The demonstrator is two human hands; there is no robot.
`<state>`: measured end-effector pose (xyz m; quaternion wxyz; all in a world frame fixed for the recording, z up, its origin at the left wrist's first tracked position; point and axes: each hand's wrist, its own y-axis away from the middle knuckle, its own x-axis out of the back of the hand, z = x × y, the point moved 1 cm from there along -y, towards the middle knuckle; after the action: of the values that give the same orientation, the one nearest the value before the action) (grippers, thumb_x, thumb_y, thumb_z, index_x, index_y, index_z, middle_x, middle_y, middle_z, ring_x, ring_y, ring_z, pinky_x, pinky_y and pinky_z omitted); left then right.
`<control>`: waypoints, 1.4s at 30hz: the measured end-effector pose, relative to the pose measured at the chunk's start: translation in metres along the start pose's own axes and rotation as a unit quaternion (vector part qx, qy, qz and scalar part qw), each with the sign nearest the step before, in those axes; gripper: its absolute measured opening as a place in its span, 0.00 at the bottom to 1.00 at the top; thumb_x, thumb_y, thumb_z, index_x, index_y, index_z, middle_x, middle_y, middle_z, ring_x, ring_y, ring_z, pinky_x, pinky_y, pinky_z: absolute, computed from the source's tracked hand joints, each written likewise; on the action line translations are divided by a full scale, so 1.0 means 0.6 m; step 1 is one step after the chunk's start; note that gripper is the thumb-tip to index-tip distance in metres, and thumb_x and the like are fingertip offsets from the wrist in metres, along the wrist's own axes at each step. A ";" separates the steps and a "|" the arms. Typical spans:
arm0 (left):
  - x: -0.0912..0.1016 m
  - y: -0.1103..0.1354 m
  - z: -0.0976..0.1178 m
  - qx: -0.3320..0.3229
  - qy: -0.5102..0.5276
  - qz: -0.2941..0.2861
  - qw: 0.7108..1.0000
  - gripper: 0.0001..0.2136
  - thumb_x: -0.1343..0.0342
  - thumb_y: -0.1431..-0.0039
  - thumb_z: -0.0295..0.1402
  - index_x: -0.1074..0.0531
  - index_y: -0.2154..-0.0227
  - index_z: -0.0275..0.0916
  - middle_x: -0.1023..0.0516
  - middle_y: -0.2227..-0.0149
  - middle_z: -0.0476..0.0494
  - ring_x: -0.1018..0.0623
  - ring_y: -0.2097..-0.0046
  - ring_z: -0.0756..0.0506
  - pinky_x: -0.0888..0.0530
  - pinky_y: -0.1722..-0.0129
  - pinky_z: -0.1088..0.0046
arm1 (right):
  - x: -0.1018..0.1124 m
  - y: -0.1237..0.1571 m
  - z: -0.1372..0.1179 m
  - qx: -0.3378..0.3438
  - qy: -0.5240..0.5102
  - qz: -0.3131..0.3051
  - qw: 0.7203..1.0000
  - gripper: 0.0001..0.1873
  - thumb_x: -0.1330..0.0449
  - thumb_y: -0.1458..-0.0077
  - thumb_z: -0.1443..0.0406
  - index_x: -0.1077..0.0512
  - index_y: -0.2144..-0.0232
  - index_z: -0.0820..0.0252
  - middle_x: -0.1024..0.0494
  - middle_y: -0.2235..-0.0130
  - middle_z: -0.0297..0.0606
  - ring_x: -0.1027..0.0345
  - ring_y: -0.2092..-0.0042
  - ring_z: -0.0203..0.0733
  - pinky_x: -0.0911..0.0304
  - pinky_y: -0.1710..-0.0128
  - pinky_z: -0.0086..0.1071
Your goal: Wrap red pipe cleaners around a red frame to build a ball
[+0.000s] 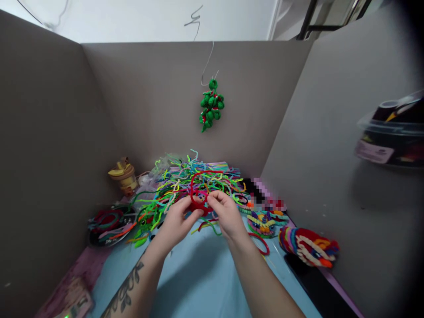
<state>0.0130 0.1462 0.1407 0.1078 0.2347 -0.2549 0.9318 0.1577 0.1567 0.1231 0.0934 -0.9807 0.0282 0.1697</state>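
Pale-blue tabletop (202,282) nearest. Above it, left hand (179,221) and right hand (227,214), each grip pinched shut on red pipe cleaner (198,194), apparently mid-bend; likely needing a steady twist next. Beyond, tangled pipe-cleaner pile (185,181); farthest, hanging green ornament (211,105).

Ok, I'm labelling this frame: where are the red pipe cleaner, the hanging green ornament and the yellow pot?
red pipe cleaner (198,194), head view, its loop.
hanging green ornament (211,106), head view, cluster middle.
yellow pot (124,174), head view, its lid.
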 end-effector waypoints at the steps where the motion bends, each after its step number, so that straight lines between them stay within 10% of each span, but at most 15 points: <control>1: 0.000 0.000 0.003 -0.009 -0.023 -0.002 1.000 0.06 0.46 0.42 0.31 0.29 0.63 0.39 0.24 0.64 0.46 0.26 0.62 0.47 0.31 0.59 0.71 | 0.001 0.000 -0.001 0.007 0.009 0.003 1.000 0.10 0.37 0.55 0.60 0.32 0.77 0.60 0.35 0.78 0.26 0.45 0.74 0.31 0.48 0.72 0.26; 18: 0.016 0.006 0.021 -0.047 -0.031 -0.050 0.997 0.05 0.46 0.45 0.24 0.32 0.74 0.38 0.28 0.69 0.47 0.30 0.65 0.49 0.34 0.63 0.75 | -0.005 0.005 -0.005 -0.104 -0.008 -0.048 0.993 0.10 0.36 0.63 0.61 0.33 0.82 0.61 0.34 0.80 0.28 0.46 0.76 0.32 0.50 0.74 0.27; 31: 0.027 0.014 0.027 -0.020 -0.060 -0.140 0.988 0.06 0.49 0.44 0.24 0.31 0.75 0.38 0.27 0.72 0.49 0.31 0.68 0.50 0.34 0.65 0.74 | -0.005 0.021 -0.024 -0.032 0.105 -0.071 0.991 0.10 0.39 0.57 0.62 0.33 0.82 0.61 0.36 0.81 0.27 0.47 0.77 0.30 0.51 0.76 0.27; 42: 0.047 0.001 -0.002 0.058 0.189 0.004 0.980 0.21 0.46 0.44 0.32 0.37 0.47 0.39 0.28 0.50 0.36 0.25 0.53 0.43 0.28 0.53 0.62 | -0.006 -0.006 0.016 -0.176 -0.267 0.046 0.946 0.04 0.36 0.56 0.67 0.28 0.74 0.59 0.22 0.74 0.31 0.30 0.73 0.36 0.34 0.70 0.30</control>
<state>-0.0122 0.1485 0.1531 0.1369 0.0594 -0.1763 0.9730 0.1516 0.1623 0.1163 -0.0842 -0.8980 0.0169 0.4316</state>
